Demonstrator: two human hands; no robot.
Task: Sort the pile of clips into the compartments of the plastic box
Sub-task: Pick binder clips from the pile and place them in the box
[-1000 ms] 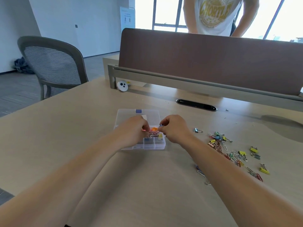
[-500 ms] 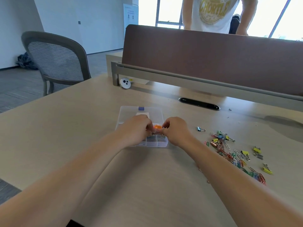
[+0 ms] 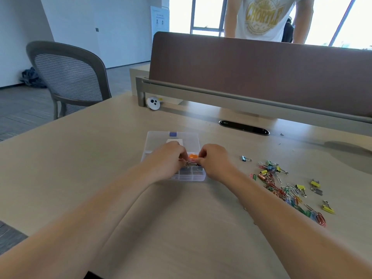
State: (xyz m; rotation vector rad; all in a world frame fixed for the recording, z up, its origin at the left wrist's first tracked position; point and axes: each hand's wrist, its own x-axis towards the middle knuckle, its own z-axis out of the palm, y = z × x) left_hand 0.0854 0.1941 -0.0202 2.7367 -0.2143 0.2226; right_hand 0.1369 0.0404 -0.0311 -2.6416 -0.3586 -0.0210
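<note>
Left hand and right hand meet over the plastic box, both pinching an orange clip; pile of clips lies to the right on the tabletop.

Clear plastic box, purple latch — clips yellow, red, perhaps green.

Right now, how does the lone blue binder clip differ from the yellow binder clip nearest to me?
The blue binder clip lies alone, nearer the plastic box; the yellow binder clip lies at the near edge of the pile. The blue one looks smaller than the yellow one, though it is farther away. Both lie on the table, untouched.
</note>
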